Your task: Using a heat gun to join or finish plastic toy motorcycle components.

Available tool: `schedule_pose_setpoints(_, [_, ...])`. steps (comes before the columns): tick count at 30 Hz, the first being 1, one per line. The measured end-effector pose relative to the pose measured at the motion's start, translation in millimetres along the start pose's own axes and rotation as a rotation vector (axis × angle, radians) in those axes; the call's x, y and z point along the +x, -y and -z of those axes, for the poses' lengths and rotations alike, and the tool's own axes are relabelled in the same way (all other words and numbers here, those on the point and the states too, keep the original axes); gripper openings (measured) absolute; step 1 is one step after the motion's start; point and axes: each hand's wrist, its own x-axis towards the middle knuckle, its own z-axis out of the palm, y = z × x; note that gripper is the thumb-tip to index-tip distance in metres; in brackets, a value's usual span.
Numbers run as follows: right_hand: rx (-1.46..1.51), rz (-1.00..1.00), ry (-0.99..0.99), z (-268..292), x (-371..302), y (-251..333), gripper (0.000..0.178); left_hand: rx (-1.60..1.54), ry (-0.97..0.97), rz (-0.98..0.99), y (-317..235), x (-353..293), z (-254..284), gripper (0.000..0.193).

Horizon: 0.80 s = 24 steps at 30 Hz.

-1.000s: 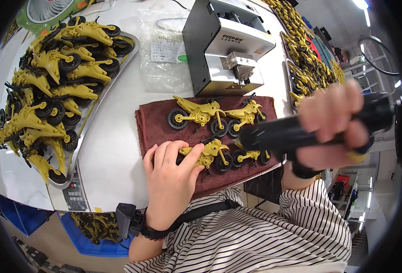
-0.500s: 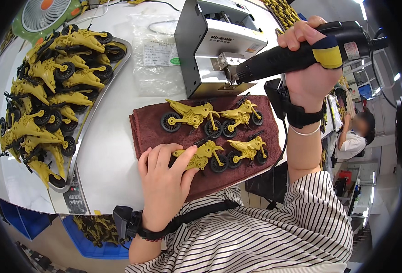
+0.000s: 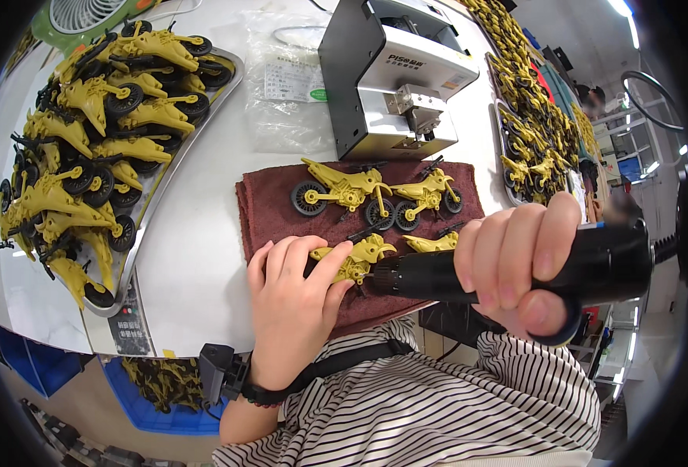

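Note:
My right hand (image 3: 519, 265) is wrapped round a black electric screwdriver (image 3: 430, 279), held level and pointing left. Its tip meets a yellow toy motorcycle (image 3: 371, 248) lying on its side on a brown towel (image 3: 270, 214). My left hand (image 3: 293, 300) pins that motorcycle down, fingers over its rear part and thumb below. Behind it lie two more toy motorcycles, one at the left (image 3: 340, 189) and one at the right (image 3: 430, 194). Another yellow motorcycle (image 3: 431, 241) is partly hidden by my right hand and the screwdriver.
A grey-and-black screw feeder (image 3: 394, 86) stands behind the towel, beside a clear plastic bag (image 3: 282, 128). At the left, a metal tray (image 3: 231, 78) is heaped with toy motorcycles; another loaded tray (image 3: 507, 167) is at the right. A green fan (image 3: 87, 15) stands at the back left.
My right hand has brought the screwdriver from the screw feeder down to the front motorcycle. My left hand still holds that motorcycle on the towel.

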Motion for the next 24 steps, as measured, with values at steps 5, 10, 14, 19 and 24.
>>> schedule_pose_setpoints(5, [-0.041,-0.057,-0.009,-3.8,-4.0,-11.5,0.029,-0.009,-0.011,0.003,2.0,-3.4,-1.9,0.04])
schedule_pose_setpoints(10, [-0.101,-0.088,0.018,-8.4,-3.7,-13.1,0.029,-0.019,-0.01,-0.001,1.7,-2.9,-1.1,0.04])
schedule_pose_setpoints(14, [-0.059,-0.004,-0.018,-10.1,-6.4,-18.6,0.028,-0.013,-0.009,-0.003,2.2,-2.9,-2.0,0.041])
schedule_pose_setpoints(19, [-0.135,-0.006,0.018,-11.4,-6.6,-14.8,0.029,-0.02,-0.018,-0.007,1.7,-3.2,-1.4,0.04])
schedule_pose_setpoints(24, [0.016,0.156,-0.022,14.4,21.2,18.8,0.023,-0.006,-0.011,0.01,1.4,-3.5,-0.2,0.039])
